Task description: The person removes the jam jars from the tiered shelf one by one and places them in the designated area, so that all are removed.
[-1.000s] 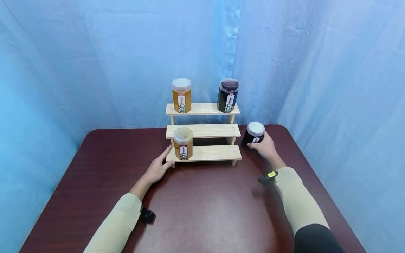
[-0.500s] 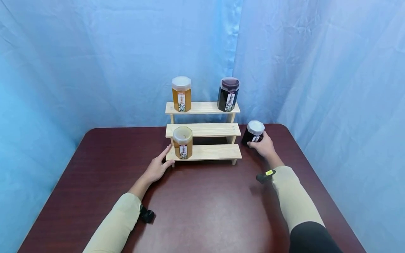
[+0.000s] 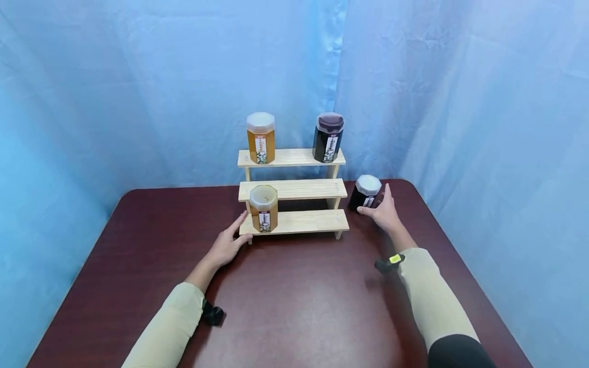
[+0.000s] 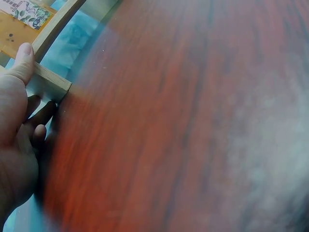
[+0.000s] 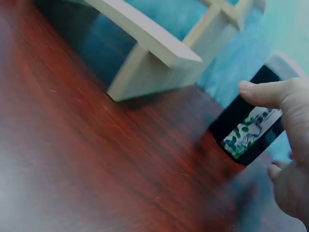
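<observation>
Here, beside right fingers (image 3: 388,194), dark jar's (image 3: 360,198) leaf-printed label (image 5: 248,130)

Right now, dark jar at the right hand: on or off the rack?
Off: the right wrist view shows a gap between the jar and rack.

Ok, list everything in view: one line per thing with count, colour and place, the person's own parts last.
Wooden stand: 1, pale wood, three steps, on the table
Amber jars: 2, amber with pale lids, left side of the top and bottom steps
Dark jars: 2, near-black, one right on the top step, one on the table right of the stand
Table: 1, dark red-brown, under everything
Curtains: count unclear, blue, behind and beside the table
Wrist devices: 2, black, one at each wrist
Sleeves: 2, cream, right one dark higher up
Left hand: 1, bare, at the stand's lower left end
Right hand: 1, bare, at the table's dark jar
</observation>
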`<state>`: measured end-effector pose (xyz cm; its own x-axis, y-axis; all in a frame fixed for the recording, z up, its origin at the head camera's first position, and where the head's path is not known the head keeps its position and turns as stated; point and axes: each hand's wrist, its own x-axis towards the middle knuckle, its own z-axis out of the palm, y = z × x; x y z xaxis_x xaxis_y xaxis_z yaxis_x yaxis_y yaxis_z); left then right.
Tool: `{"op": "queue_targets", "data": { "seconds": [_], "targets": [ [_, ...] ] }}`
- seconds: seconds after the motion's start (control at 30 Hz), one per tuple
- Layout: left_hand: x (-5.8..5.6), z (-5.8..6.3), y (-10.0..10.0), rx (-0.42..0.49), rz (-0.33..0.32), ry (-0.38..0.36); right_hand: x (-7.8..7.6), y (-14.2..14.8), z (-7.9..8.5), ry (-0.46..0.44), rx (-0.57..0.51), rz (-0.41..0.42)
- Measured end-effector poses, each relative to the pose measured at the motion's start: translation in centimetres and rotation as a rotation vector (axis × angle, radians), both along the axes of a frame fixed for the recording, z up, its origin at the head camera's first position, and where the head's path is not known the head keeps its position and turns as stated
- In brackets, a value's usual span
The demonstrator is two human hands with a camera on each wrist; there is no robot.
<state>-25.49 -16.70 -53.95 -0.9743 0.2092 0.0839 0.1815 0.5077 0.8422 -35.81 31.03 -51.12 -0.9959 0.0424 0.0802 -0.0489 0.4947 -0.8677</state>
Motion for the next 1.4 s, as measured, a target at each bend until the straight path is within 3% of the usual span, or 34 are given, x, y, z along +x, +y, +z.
{"op": "queue_targets", "data": {
  "seconds": [0.07,0.2,0.4,0.53,0.73,0.83,0.93,1.07,1.23,1.4],
  "targets": [
    [0.1,-0.1,-0.3,0.001,0.002,-0.005,1.0,-0.4,0.5,0.014,-0.03,-0.07],
    [0.2,0.2,-0.6,0.0,0.001,-0.002,2.6,-1.3,1.2,0.136,-0.145,-0.168],
    [0.3,0.3,-0.6,-0.011,0.011,-0.008,4.5,-3.8,1.8,0.347,-0.192,-0.242],
    [0.2,0.2,-0.7,0.001,0.009,0.007,5.4,-6.1,1.8,0.496,-0.151,-0.2],
    [0.1,0.1,-0.6,0.013,0.018,0.016,6.8,-10.3,2.2,0.631,-0.125,-0.016],
    [0.2,0.1,-0.6,0.031,0.03,0.007,7.6,-12.7,2.8,0.591,-0.18,0.112],
    [0.3,0.1,-0.4,0.042,0.051,0.007,8.2,-14.9,3.2,0.475,-0.223,0.235],
    [0.3,0.1,0.0,0.046,0.063,0.022,8.3,-17.3,2.3,0.32,-0.173,0.342],
    [0.3,0.3,0.4,0.094,0.051,0.011,7.9,-19.9,1.3,0.244,-0.085,0.411],
    [0.2,0.3,0.6,0.129,0.046,-0.003,7.6,-22.1,1.4,0.217,-0.051,0.42]
  ]
}}
